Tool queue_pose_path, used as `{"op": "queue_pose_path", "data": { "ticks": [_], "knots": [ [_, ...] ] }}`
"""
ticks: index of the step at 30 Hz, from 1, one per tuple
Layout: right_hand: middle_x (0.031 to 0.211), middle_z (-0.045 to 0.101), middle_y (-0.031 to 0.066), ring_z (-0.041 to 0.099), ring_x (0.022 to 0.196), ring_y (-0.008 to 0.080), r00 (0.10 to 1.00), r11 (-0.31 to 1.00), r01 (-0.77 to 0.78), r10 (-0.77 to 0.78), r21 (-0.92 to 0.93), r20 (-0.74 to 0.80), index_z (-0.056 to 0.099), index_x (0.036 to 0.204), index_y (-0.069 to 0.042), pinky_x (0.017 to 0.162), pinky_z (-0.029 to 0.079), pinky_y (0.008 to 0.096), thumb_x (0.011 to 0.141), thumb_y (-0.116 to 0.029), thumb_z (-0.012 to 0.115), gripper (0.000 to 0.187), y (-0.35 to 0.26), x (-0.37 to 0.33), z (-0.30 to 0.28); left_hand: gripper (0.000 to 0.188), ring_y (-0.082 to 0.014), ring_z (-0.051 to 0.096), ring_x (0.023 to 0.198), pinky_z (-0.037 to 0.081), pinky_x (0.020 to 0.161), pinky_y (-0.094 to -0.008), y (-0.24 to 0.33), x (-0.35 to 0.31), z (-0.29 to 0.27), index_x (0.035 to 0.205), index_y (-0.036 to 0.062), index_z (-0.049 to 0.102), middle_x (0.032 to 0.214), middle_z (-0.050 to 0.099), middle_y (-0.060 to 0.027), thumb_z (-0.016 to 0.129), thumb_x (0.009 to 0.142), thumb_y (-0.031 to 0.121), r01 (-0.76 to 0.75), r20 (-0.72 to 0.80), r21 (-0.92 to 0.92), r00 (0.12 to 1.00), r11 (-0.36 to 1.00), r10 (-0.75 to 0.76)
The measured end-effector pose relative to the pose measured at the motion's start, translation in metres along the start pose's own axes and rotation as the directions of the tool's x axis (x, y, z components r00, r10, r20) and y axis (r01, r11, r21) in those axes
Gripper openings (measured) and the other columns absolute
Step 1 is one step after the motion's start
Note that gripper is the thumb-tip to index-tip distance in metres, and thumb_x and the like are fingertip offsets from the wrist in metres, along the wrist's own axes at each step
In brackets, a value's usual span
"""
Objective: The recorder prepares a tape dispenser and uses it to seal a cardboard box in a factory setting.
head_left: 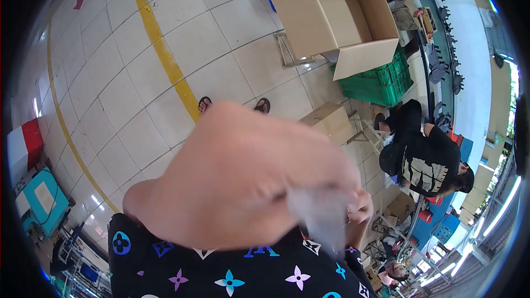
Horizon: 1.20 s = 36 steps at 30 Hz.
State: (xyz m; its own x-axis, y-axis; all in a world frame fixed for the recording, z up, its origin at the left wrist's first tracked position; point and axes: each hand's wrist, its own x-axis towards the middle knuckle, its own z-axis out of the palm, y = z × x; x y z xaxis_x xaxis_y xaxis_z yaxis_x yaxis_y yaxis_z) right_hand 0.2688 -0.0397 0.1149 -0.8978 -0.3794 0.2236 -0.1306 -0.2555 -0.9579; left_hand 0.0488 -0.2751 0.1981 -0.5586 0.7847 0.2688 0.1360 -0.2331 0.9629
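The piece of translucent film, whitish and badly blurred, hangs in front of the person's printed shirt, right of the picture's middle. It looks thin, soft and very light, most likely plastic; if so, it would fold rather than hold a shape, slide a little on dry skin, and crease or tear under a hard pull. A pinch near its upper edge, with its lower end held by a 2nd pinch, should keep it flat.

The left hand looms close to the camera, its fingers curled and apparently gripping the film at its upper left. The right hand shows only in part just beyond the film, fingers bent; I cannot tell whether it grips the film or merely sits beside it.

Around the hands, the nearest edge is the shirt, just below. Past them, tiled floor spreads ahead and to the left, crossed by a yellow line near 2 sandalled feet. The right side is tighter: an open carton with flaps sticking out, a green crate below it, a smaller carton, and a seated co-worker in black.
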Motion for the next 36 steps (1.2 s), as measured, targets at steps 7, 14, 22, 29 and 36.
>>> {"op": "queue_pose_path", "data": {
  "ticks": [7,14,22,29,36],
  "knots": [
    [0.082,0.063,0.0134,0.057,0.074,0.0348,0.99,0.988,0.064,-0.08,-0.139,-0.114,0.045,0.146,-0.012,0.091,0.037,0.0515,0.089,0.003,0.053,0.059,-0.011,0.017,0.013,0.015,-0.0197,0.068,0.064,0.053,0.054,-0.0245,0.032,-0.005,0.008,0.086,-0.0029,0.072,0.077,0.07,-0.0097,0.075,0.074,0.005,-0.16,-0.004,0.044,0.987,0.986,0.16],
    [0.098,0.067,0.0217,0.062,0.087,0.039,0.998,0.96,-0.022,0.036,-0.277,0.044,0.054,0.137,-0.012,0.099,0.036,0.0539,0.077,0.01,0.05,0.064,-0.02,0.007,0.009,0.025,-0.0258,0.061,0.073,0.052,0.058,-0.0311,0.03,-0.011,0.012,0.092,0.002,0.063,0.076,0.058,-0.0081,0.064,0.067,0.003,-0.266,0.001,0.131,0.963,0.955,0.268],
    [0.099,0.066,0.0251,0.063,0.093,0.0419,0.992,0.929,-0.106,0.126,-0.353,0.032,0.061,0.131,-0.014,0.1,0.036,0.0526,0.057,0.008,0.051,0.078,-0.033,0.021,0.003,0.026,-0.0285,0.067,0.079,0.055,0.065,-0.0299,0.043,0.017,-0.001,0.095,0.0019,0.068,0.087,0.067,-0.0122,0.071,0.069,0.003,-0.349,0.189,0.016,0.921,0.937,0.34],
    [0.103,0.067,0.0241,0.064,0.095,0.0404,0.995,0.965,-0.079,0.09,-0.251,0.036,0.056,0.136,-0.015,0.101,0.035,0.052,0.069,0.015,0.05,0.074,-0.03,0.013,0.001,0.016,-0.0215,0.067,0.064,0.051,0.053,-0.0263,0.022,-0.008,-0.004,0.086,-0.0013,0.072,0.08,0.07,-0.0101,0.079,0.076,0.008,-0.118,0.021,-0.019,0.993,0.993,0.118],
    [0.098,0.067,0.0212,0.064,0.088,0.0371,0.995,0.968,-0.098,0.1,-0.232,-0.002,0.057,0.135,-0.014,0.098,0.037,0.0511,0.079,0.013,0.054,0.062,-0.027,0.012,0.006,0.009,-0.0173,0.065,0.06,0.049,0.054,-0.0253,0.001,0.007,-0.01,0.08,0.0056,0.074,0.073,0.07,-0.0044,0.08,0.076,0.01,0.023,-0.083,0.055,0.996,0.998,-0.018]
  ]
}}
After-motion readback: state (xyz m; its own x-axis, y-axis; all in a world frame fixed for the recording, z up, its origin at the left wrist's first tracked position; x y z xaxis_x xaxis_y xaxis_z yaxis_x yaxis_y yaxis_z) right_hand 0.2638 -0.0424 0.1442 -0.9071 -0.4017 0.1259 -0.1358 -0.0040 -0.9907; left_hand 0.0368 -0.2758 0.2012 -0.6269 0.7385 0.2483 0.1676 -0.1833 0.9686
